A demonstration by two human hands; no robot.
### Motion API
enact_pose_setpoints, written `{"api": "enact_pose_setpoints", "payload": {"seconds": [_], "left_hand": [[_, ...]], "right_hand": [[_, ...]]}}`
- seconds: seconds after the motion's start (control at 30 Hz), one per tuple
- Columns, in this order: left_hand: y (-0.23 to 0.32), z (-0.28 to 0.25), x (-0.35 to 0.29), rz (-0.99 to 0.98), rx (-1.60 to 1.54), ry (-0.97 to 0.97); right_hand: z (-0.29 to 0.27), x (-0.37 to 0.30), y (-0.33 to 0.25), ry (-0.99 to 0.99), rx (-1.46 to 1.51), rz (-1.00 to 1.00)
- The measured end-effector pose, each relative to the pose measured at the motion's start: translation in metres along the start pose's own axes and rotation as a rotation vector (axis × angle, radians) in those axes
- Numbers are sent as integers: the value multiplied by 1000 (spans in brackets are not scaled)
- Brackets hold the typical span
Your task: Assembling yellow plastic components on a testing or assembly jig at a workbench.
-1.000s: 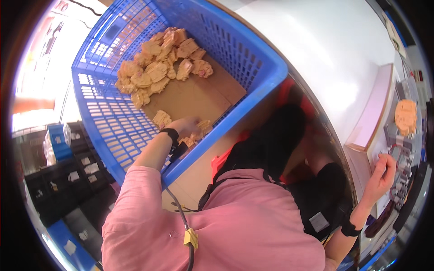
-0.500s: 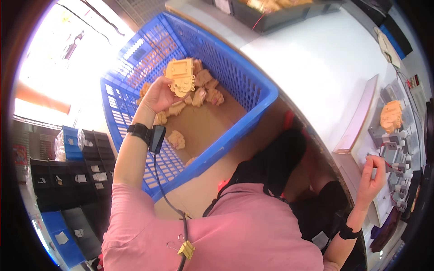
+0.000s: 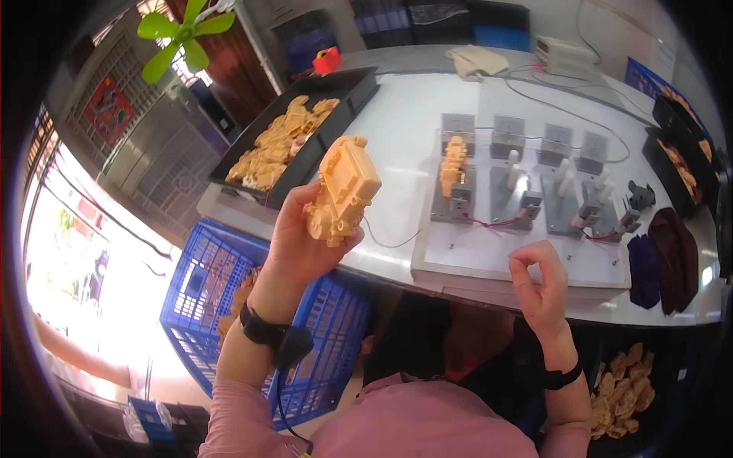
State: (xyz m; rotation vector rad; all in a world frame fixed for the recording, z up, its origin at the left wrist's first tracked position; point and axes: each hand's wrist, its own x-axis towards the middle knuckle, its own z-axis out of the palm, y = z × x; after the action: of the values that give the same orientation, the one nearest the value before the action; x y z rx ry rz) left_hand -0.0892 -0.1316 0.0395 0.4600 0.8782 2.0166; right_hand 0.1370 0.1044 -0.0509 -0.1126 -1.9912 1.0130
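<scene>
In my left hand [image 3: 294,240] is a yellow moulded plastic housing [image 3: 351,183], held up over the table's left part, its rectangular recess facing up and right. My thumb and fingers grip its lower end. My right hand [image 3: 544,294] hovers at the front edge of a white board [image 3: 489,256], fingers curled and thumb meeting the index finger; nothing shows between them. On the board stands a row of several grey test fixtures with meters, posts and wired blocks. A similar yellow housing [image 3: 453,164] sits upright on the leftmost fixture.
A black tray [image 3: 299,169] heaped with yellow parts stands at the table's left. Below it is a blue crate [image 3: 200,267] with more parts. Dark cloths [image 3: 672,259] lie at the right; a container of yellow parts [image 3: 622,393] is under the table. A green fan [image 3: 183,34] hangs far left.
My left hand has lifted the yellow housing out from over the blue crate to above the table. My view has turned toward the table; my right hand keeps its curled shape near the board.
</scene>
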Motion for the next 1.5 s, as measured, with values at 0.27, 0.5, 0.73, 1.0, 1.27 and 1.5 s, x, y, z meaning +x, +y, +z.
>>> {"api": "enact_pose_setpoints", "payload": {"seconds": [0.27, 0.5, 0.73, 1.0, 1.27, 1.5], "left_hand": [[-38, 73, 38, -128, -176, 57], [-41, 77, 43, -110, -225, 28], [-38, 65, 52, -136, -374, -135], [-39, 70, 57, -188, -376, -133], [-36, 81, 71, 75, 440, -52], [-33, 87, 83, 116, 630, -103]], "right_hand": [[-49, -2, 15, 203, -75, 186], [-33, 11, 27, 119, -27, 196], [-25, 23, 24, 107, 53, 218], [-17, 20, 31, 105, 165, 223], [-23, 19, 26, 38, 185, 223], [-23, 20, 25, 28, 204, 241]]}}
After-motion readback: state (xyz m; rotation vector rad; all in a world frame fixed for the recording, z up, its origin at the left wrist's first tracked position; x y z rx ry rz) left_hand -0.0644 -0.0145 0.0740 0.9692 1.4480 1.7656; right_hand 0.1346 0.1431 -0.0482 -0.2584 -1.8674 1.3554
